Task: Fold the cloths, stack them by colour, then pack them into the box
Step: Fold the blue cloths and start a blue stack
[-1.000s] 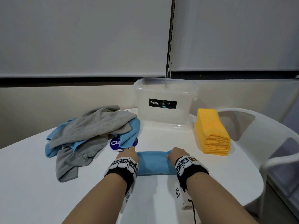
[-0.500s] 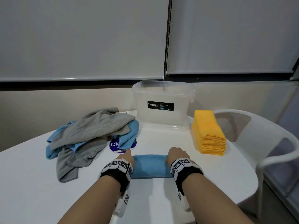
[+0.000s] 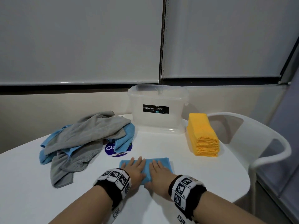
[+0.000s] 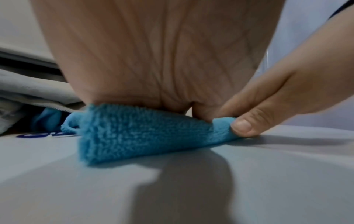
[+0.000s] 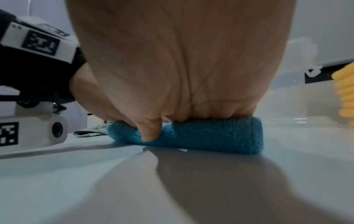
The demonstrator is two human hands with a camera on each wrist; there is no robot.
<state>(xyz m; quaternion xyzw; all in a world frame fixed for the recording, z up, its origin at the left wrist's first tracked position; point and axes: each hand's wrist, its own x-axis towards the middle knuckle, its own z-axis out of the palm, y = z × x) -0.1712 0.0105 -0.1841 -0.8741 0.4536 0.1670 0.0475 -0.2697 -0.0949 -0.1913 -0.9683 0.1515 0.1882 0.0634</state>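
Observation:
A folded blue cloth [image 3: 164,164] lies on the white table [image 3: 202,183] in front of me. My left hand [image 3: 136,167] and right hand [image 3: 159,170] lie flat on it side by side, fingers straight, pressing it down. In the left wrist view the palm [image 4: 153,60] sits on the blue cloth [image 4: 134,136]. In the right wrist view my thumb rests against the blue cloth's [image 5: 210,136] near edge. A clear plastic box [image 3: 158,122] stands at the back. To its right is a stack of folded yellow cloths [image 3: 202,135]. Unfolded grey and blue cloths [image 3: 84,139] are heaped on the left.
A round blue sticker [image 3: 110,148] shows on the table beside the heap. A white chair [image 3: 267,143] stands close to the table's right edge. Behind the box are a wall and lowered blinds [image 3: 80,38].
Both hands have left the ends of the blue cloth, where their fingers were curled, and come together at its middle, now lying flat on it.

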